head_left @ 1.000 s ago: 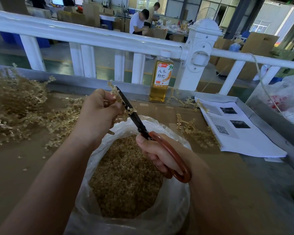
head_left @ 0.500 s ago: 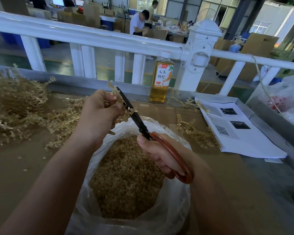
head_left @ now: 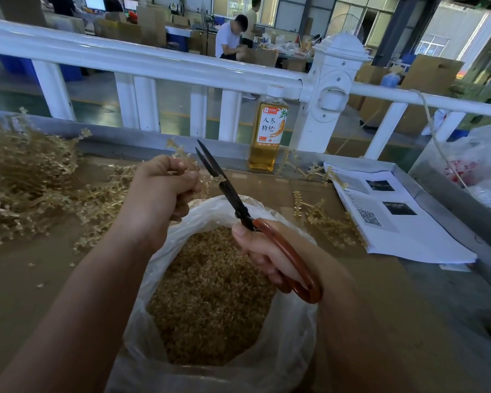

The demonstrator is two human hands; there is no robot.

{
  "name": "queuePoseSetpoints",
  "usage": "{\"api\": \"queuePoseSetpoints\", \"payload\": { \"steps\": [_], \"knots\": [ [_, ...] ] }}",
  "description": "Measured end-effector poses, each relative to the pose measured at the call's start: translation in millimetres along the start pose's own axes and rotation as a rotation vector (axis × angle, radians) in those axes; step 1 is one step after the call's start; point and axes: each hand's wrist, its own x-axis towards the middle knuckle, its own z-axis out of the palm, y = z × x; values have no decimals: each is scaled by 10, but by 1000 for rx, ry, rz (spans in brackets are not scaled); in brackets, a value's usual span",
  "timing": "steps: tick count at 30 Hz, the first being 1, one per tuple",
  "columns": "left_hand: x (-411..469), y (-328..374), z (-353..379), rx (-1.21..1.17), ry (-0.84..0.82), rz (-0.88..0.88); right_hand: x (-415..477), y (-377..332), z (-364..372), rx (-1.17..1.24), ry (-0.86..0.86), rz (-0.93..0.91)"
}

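Head view: left hand pinches a sprig, right hand grips scissors, fingers curled, before bottle labelled 人参枸杞.

You are wearing the single camera on your head, and it is looking forward and steeply down along your own forearms. It is sitting close to the work: your left hand and right hand are filling the middle of the frame, and the open bag is lying almost under the lens at the lower edge. The wide lens is bowing the white railing across the top and is taking in the table from the heap of tan sprigs at far left to the printed sheets at right. Past the railing it is facing a workshop floor, where distant figures are showing too small to read, perhaps seated.
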Motion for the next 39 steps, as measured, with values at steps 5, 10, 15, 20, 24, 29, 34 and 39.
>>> {"api": "queuePoseSetpoints", "payload": {
  "steps": [5,10,15,20,24,29,34,39],
  "knots": [
    [-28,-27,26,53,-88,3,21,-37,5,-34,52,-52],
    [-64,-24,60,96,-184,10,30,19,4,138,156,-29],
    [-132,-28,128,112,-324,-52,57,21,-3,261,392,-110],
    [-213,-41,189,213,-461,-90,51,-12,-30,315,582,-169],
    [-268,-73,268,297,-513,-76,44,-9,-6,234,623,-198],
    [-272,-62,272,323,-551,-104,52,19,-27,165,627,-208],
    [-269,-81,277,378,-509,-132,104,32,-1,155,657,-209],
    [-260,-83,264,492,-451,-92,169,68,51,106,676,-163]
  ]
}}
